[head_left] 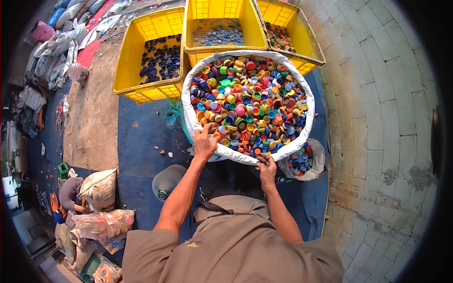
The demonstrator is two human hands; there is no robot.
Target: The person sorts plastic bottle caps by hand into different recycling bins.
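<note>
Bottle caps (250,101) in mixed colours fill a wide white sack (188,108), seen from the head view; the sack stands open on a blue mat (141,137), directly in front of the person. The left hand (205,144) lies on the near left rim of the sack with its fingers bent down among the caps; whether it holds a cap cannot be determined. The right hand (267,169) is closed on the near rim of the sack, pinching the white fabric. Three yellow crates stand touching the far side of the sack: the left crate (127,61) contains dark blue caps, the middle crate (222,47) contains grey and pale blue caps, and the right crate (306,52) contains red and green caps. A small clear bag (316,162) holding blue caps sits just beside the sack at its near right edge. Grey paving (377,118) borders the mat on the right. Well apart at the lower left, another person (71,193) crouches among filled sacks.
</note>
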